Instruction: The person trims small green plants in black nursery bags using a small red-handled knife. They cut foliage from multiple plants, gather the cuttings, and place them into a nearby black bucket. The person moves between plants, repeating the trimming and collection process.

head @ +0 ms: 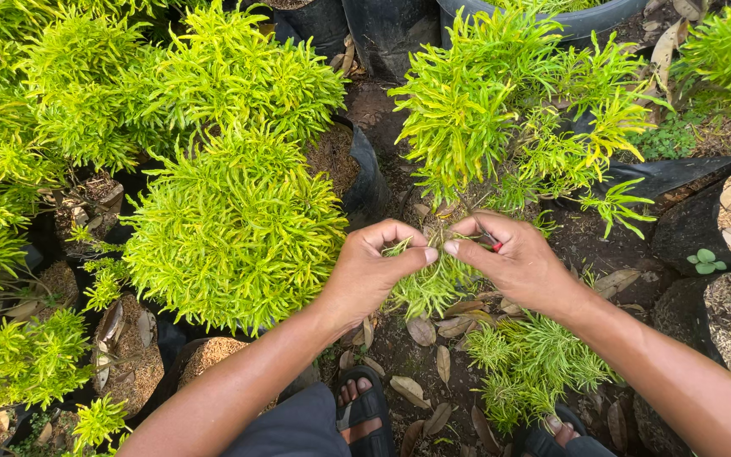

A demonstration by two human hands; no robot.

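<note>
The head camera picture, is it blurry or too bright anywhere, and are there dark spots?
Head view: soft, even daylight with no hard shadows; the left hand, right hand and the cut sprigs between them look sharp; the yellow-green bushes glow almost too bright at their tips; the black grow bags and gaps between them go very dark; edges look slightly stretched.

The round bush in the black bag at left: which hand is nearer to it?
Left. The left hand sits just beside the round bush, by its right edge. The right hand is farther right, past the cut sprigs both hands pinch.
</note>
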